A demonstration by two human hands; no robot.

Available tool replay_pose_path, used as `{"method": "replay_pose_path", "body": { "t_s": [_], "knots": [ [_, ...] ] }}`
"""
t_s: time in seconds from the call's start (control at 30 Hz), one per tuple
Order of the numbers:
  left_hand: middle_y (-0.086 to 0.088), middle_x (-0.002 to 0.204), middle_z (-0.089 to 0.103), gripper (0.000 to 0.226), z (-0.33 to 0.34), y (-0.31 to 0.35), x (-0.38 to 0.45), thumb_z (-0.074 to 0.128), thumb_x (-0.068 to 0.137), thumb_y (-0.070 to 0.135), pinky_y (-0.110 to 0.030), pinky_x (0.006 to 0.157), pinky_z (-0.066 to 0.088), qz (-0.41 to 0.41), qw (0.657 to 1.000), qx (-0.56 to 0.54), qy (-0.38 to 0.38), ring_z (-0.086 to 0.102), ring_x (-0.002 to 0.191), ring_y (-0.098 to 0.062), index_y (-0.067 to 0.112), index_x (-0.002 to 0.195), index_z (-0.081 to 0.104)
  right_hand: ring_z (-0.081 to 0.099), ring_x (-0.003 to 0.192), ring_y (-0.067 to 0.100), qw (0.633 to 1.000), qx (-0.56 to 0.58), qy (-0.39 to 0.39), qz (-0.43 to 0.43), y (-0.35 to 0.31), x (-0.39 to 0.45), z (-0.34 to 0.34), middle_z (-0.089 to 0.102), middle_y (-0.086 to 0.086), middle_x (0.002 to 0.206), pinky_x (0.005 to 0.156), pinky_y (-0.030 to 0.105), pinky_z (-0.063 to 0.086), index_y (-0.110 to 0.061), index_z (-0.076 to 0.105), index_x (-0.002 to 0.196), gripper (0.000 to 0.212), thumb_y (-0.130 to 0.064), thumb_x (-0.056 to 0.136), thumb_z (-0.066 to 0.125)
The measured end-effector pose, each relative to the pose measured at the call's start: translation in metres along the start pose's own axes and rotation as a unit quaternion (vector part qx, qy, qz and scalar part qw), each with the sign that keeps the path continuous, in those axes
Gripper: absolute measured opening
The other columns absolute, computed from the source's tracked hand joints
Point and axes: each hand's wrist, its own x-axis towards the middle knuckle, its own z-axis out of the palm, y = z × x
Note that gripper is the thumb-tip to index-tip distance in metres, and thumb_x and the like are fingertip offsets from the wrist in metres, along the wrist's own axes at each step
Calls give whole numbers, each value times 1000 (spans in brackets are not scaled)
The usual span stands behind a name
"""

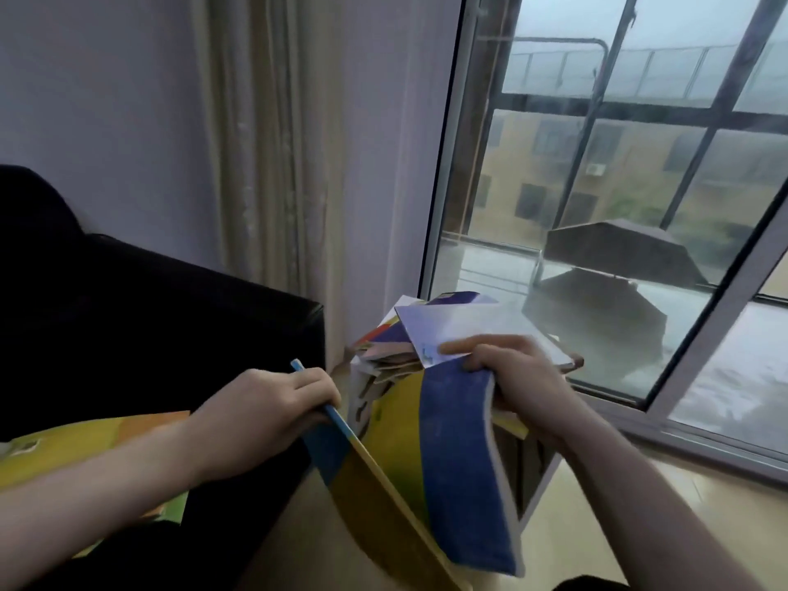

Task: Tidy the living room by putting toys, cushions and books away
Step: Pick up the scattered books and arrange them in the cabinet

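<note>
My left hand [273,409] grips the top edge of a thin blue and yellow book [341,467] that tilts down to the right. My right hand [511,373] holds a thicker blue and yellow book [456,462] by its upper edge, thumb stretched along a pale lilac book [460,330] lying on top of a pile of books [388,356]. The pile sits on a small white stand [537,484] between the sofa and the window. Another yellow and green book [76,441] lies on the dark sofa under my left forearm.
A black sofa [149,326] fills the left, its arm close to the book pile. A pale curtain [290,164] hangs behind. A large sliding window [597,206] runs along the right, with its sill near the stand. Light wooden floor [639,526] shows below.
</note>
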Motion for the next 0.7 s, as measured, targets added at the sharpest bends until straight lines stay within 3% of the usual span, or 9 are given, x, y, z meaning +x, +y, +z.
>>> {"method": "replay_pose_path", "body": {
  "t_s": [0.1,0.17,0.23,0.33,0.47,0.6,0.7],
  "knots": [
    [22,110,59,28,20,11,-2,78,88,21,-20,79,58,-68,990,-124,-29,65,90,0,36,107,63,48,52,19,989,-3,-107,105,35,9,24,71,9,75,50,24,37,-17,82,100,33,-5,94,52],
    [23,109,57,29,30,19,1,83,83,25,-20,83,56,-70,979,-180,-61,64,96,-1,35,103,65,42,49,13,973,38,-134,182,66,14,33,56,3,60,51,25,31,-13,79,107,31,-6,97,50],
    [20,108,56,26,37,26,9,81,79,32,-21,83,56,-59,968,-222,-102,63,97,-5,30,101,67,39,49,10,956,74,-132,251,94,20,38,50,1,58,53,25,28,-10,76,111,30,-7,98,50],
    [15,100,59,11,53,29,16,71,83,32,-29,78,58,-78,950,-272,-129,63,91,-11,22,89,70,39,49,8,930,148,-111,318,130,23,43,51,3,62,49,21,29,-7,75,114,28,-8,96,53],
    [11,84,62,37,89,26,24,73,84,53,-29,66,55,-102,951,-252,-149,61,75,-13,19,69,68,35,45,8,900,267,-22,344,167,31,53,49,3,61,42,19,26,-2,73,117,30,-6,93,55],
    [17,79,61,40,118,26,33,83,71,64,-16,62,50,-118,952,-237,-151,60,76,-4,27,74,70,36,47,8,877,311,25,366,185,36,60,51,3,59,44,18,29,-1,69,118,29,-5,97,49],
    [18,80,62,47,138,22,39,83,66,71,-15,64,50,-147,949,-230,-159,60,79,-1,27,80,74,41,47,8,864,333,62,372,197,45,59,54,3,60,44,17,32,-4,65,118,29,-7,99,44]
  ]
}}
